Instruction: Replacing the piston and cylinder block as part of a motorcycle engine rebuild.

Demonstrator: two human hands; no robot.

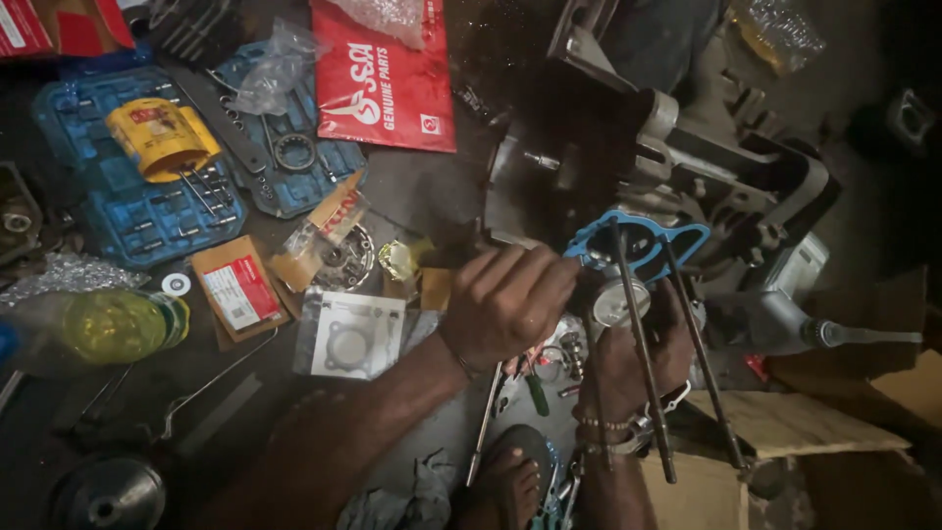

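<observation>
Left hand (507, 302) hides its grip; piston (620, 299) half-covered.

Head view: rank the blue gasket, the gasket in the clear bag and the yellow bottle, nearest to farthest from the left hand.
From the left hand:
1. Blue gasket, just right, on the engine.
2. Gasket in the clear bag, left on the floor.
3. Yellow bottle, far left.

Both forearms are bare, with no sleeves in view. The left hand (508, 304) has a thin bangle at its wrist. The right hand (628, 363) wears a beaded bracelet beside a metal-link wristwatch. A sandalled foot (508, 488) shows below.
</observation>
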